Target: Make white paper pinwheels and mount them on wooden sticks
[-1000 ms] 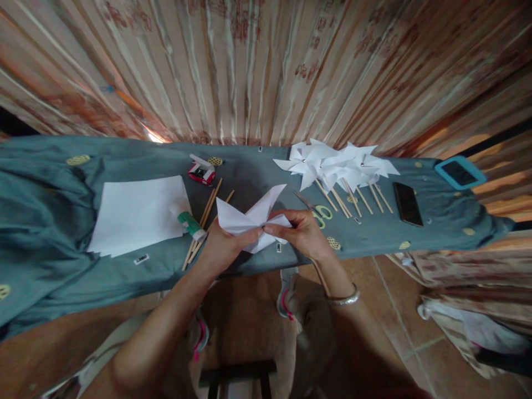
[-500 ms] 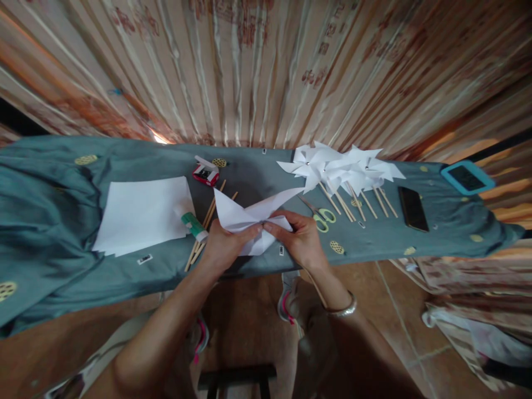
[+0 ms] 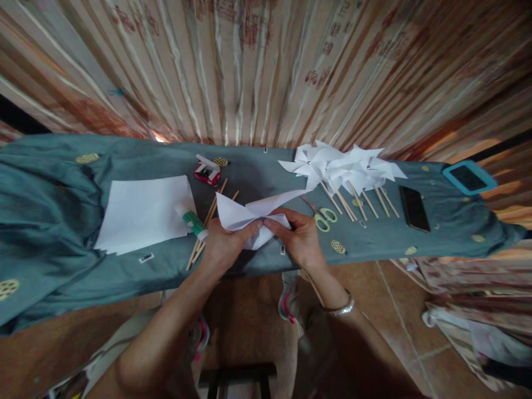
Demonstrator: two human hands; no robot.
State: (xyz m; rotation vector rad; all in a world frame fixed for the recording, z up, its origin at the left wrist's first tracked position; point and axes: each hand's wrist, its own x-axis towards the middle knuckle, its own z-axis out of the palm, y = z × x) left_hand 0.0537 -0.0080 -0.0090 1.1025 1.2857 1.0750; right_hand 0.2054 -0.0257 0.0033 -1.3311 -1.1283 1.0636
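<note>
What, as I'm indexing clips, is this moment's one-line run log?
left hand: holds folded white paper; right hand: pinches same paper; rightward: scissors, paper pinwheels

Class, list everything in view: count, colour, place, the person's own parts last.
Folded paper: one, white, centre
Pinwheels: several overlapping, white, right
Scissors: one pair, green handles, right
Paper sheets: one stack, white, left
Glue stick: one, green and white, at the sheets' edge
Loose sticks: several, tan, left of centre
Box: one, red and white, left of centre
Phone: one, black, right
Device: one, blue frame, right end
Cloth: one, greyish green, middle
Curtain: count unclear, beige and red, background
Floor: one, brown, beneath
Frame: one, black, bottom centre
Shoes: two, grey and pink, below
Bracelet: one, silver, lower right
Legs: two, brownish trousers, below
Arms: two, bare, lower half
Left hand, right hand: one each, on the folded paper
</note>
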